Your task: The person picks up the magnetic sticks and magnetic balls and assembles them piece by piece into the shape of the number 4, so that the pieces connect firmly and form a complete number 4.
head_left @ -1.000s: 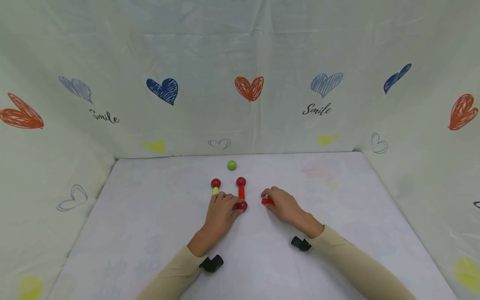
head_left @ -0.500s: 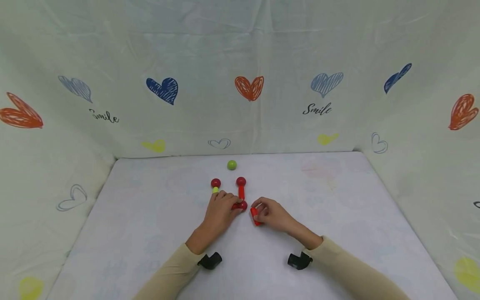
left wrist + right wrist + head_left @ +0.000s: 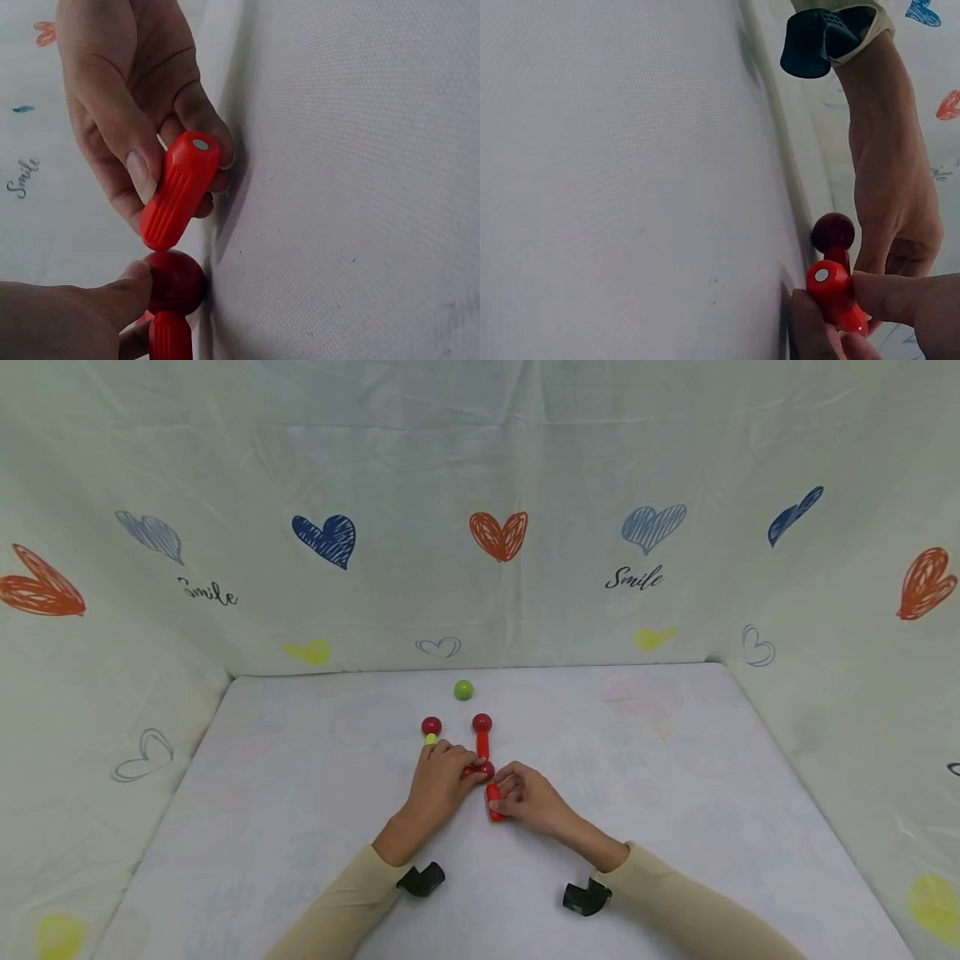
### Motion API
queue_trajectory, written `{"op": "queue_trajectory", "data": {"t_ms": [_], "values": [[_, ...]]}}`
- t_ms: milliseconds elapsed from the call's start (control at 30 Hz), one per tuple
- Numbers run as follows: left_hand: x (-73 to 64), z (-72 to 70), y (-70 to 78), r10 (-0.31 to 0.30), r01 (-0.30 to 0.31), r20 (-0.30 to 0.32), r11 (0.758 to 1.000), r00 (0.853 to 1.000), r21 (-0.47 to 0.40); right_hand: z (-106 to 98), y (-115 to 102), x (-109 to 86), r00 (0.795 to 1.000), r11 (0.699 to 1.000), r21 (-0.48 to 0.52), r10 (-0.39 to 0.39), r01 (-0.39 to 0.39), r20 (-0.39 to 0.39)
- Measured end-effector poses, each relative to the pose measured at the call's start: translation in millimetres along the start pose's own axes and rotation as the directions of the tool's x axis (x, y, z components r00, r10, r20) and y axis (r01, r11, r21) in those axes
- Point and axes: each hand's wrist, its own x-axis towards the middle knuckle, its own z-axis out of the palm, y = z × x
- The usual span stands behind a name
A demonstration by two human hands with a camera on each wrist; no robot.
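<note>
We see a white tabletop (image 3: 300, 827) with a faint woven grain, closed in on three sides by a pale cloth backdrop (image 3: 480, 460) printed with red, blue, grey and yellow hearts and the word "Smile".

Taking the red ball (image 3: 487, 769) near the middle of the tabletop as our landmark: our left hand (image 3: 441, 781) lies just left of it, fingers curled over the pieces there and thumb touching the ball (image 3: 174, 282), so this grip is pressed on the ball rather than released. A red rod (image 3: 482, 745) runs from the ball away from us to a second red ball (image 3: 482, 722). Left of that, a yellow rod (image 3: 431, 740) peeks out past the left fingertips and ends in a third red ball (image 3: 431, 725). A green ball (image 3: 463, 690) sits alone farther back, near the backdrop.

Our right hand (image 3: 528, 797) is just right of the landmark and pinches a short red ribbed stick (image 3: 493, 801) between thumb and fingers, one end just beside the ball. The left wrist view shows a small silver disc on its other end (image 3: 180, 191).

Most of the yellow rod is hidden under the left hand. Whether the stick's end actually touches the ball we cannot tell. The wrist views cut off both hands at the frame edges.
</note>
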Motion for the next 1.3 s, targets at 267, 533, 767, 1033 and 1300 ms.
{"op": "queue_trajectory", "data": {"t_ms": [267, 533, 767, 1033, 1300], "values": [[-0.7, 0.4, -0.6, 0.007, -0.007, -0.022, 1.000, 1.000, -0.015, 9.8, 3.1, 3.0, 0.998, 1.000, 0.003, 0.014, -0.014, -0.066], [-0.1, 1.4, -1.5, 0.024, -0.025, -0.041, 1.000, 0.999, -0.003, 11.2, 1.3, 5.7, 0.996, 1.000, -0.023, 0.001, -0.003, -0.093], [1.0, 1.3, -0.5, 0.024, -0.023, -0.051, 1.000, 0.998, 0.015, 11.2, -1.9, 5.8, 0.996, 0.999, -0.047, -0.020, 0.016, -0.085], [1.1, 2.3, 1.2, 0.005, -0.005, -0.037, 1.000, 0.999, 0.024, 3.8, -7.2, 11.2, 0.996, 0.995, -0.102, -0.021, 0.012, -0.089], [1.7, 3.5, 0.7, -0.018, 0.019, -0.019, 1.000, 1.000, 0.024, -20.2, -26.7, 38.1, 0.973, 0.987, -0.157, -0.050, 0.014, -0.224]]}}
